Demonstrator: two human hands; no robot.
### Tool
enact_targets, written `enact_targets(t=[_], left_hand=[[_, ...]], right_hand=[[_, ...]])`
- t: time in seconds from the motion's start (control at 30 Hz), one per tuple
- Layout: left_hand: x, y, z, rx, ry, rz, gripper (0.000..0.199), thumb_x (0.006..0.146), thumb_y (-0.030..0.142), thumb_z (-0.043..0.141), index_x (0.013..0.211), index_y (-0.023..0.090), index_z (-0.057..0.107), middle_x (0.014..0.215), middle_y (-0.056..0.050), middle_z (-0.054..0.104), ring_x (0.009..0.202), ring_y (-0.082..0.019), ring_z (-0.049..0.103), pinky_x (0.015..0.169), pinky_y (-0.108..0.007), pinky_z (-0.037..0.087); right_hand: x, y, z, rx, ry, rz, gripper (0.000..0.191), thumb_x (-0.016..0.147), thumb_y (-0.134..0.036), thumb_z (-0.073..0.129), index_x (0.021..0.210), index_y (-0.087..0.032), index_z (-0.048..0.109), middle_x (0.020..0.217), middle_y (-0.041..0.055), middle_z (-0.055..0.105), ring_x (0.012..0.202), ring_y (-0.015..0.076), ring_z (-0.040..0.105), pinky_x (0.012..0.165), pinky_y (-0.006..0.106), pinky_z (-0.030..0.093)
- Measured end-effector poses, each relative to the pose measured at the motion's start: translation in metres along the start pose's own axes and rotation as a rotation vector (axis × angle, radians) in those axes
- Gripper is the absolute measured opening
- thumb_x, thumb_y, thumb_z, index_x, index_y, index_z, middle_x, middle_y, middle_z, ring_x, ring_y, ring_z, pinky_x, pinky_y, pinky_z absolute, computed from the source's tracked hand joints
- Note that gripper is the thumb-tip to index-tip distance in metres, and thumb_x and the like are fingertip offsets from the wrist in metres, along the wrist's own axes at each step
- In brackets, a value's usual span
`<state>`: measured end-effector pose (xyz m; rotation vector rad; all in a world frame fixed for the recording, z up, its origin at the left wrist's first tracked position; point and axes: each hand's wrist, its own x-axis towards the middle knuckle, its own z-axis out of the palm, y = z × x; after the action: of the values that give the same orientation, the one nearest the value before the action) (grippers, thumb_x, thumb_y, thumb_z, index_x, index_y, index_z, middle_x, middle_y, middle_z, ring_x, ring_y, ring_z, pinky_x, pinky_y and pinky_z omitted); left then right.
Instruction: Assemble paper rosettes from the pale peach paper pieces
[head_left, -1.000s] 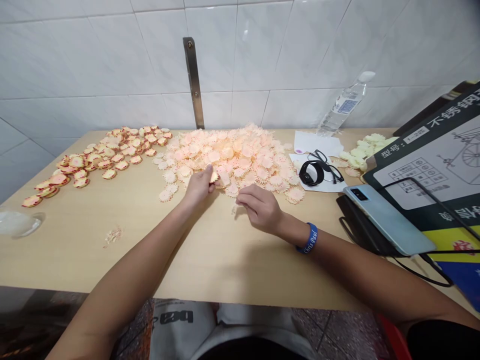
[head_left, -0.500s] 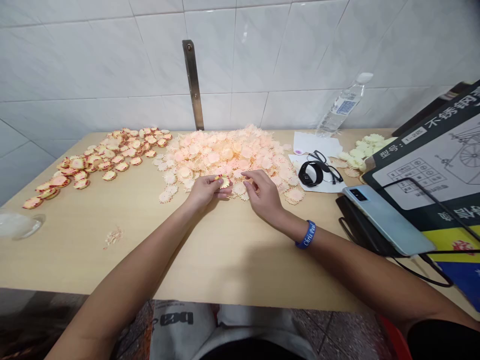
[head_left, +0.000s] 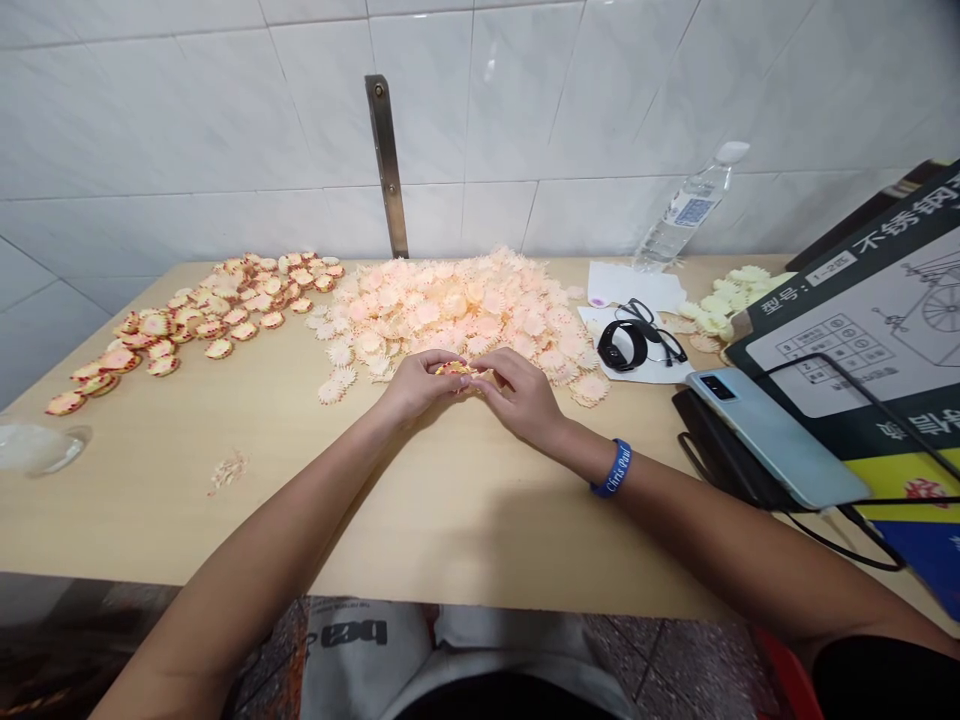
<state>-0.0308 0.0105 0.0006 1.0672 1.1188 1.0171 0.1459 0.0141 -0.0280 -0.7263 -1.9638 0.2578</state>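
On the wooden worktop [head_left: 465, 505], the left hand [head_left: 416, 387] and right hand [head_left: 521, 388] are together, their fingers pinching a small red-edged scalloped rosette [head_left: 455, 369] between them, just at the near edge of a heaped pile of pale peach rosettes [head_left: 450, 310]. A blue wristband [head_left: 615, 468] circles the right wrist. A smartphone [head_left: 772, 437] lies right; darker red-rimmed rosettes [head_left: 217, 310] spread left.
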Motion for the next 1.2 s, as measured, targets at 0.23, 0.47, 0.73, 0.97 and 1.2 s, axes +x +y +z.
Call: enact_targets(t=[0.23,0.47,0.73,0.97,1.2], left_hand=[[-0.002,0.008,-0.001,0.221,0.015,0.036,0.042,0.048,0.028,0.085,0.084,0.013,0.07,0.072,-0.001,0.066,0.071,-0.015,0.059,0.071,-0.029,0.046],[0.001,0.005,-0.01,0.232,-0.127,0.026,0.045,0.05,0.038,0.087,0.082,0.012,0.069,0.074,-0.002,0.065,0.071,-0.016,0.059,0.071,-0.03,0.047],[0.0,0.005,-0.008,0.189,-0.21,-0.021,0.047,0.049,0.046,0.089,0.072,0.012,0.066,0.066,0.0,0.059,0.066,-0.013,0.058,0.07,-0.031,0.054],[0.0,0.003,-0.001,0.041,-0.08,-0.055,0.044,0.071,0.048,0.077,0.09,0.011,0.065,0.073,-0.005,0.067,0.067,-0.016,0.068,0.069,-0.029,0.057],[-0.003,0.006,0.003,0.116,-0.022,0.094,0.016,0.071,0.023,0.072,0.08,0.014,0.063,0.071,0.0,0.064,0.064,-0.012,0.066,0.072,-0.03,0.057]], right_hand=[[0.0,0.003,0.0,0.083,-0.022,-0.002,0.008,0.092,-0.022,0.056,0.092,-0.021,0.064,0.087,0.0054,0.065,0.079,0.017,0.06,0.065,0.029,0.048],[0.0,0.006,-0.002,0.14,-0.057,0.003,0.007,0.092,-0.02,0.057,0.095,-0.022,0.063,0.085,0.0037,0.063,0.074,0.0156,0.057,0.064,0.029,0.046],[0.0,0.01,-0.003,0.14,-0.032,-0.011,0.013,0.085,-0.009,0.057,0.081,-0.02,0.061,0.085,0.0032,0.058,0.072,0.0142,0.054,0.061,0.027,0.044],[0.001,0.004,-0.005,0.117,0.027,0.002,0.013,0.086,-0.011,0.057,0.079,-0.021,0.063,0.08,0.0033,0.062,0.075,0.0164,0.058,0.063,0.029,0.046],[0.003,0.001,-0.005,0.066,0.054,0.079,0.015,0.087,-0.016,0.058,0.074,-0.02,0.066,0.075,0.0037,0.064,0.072,0.0177,0.06,0.064,0.031,0.048]])
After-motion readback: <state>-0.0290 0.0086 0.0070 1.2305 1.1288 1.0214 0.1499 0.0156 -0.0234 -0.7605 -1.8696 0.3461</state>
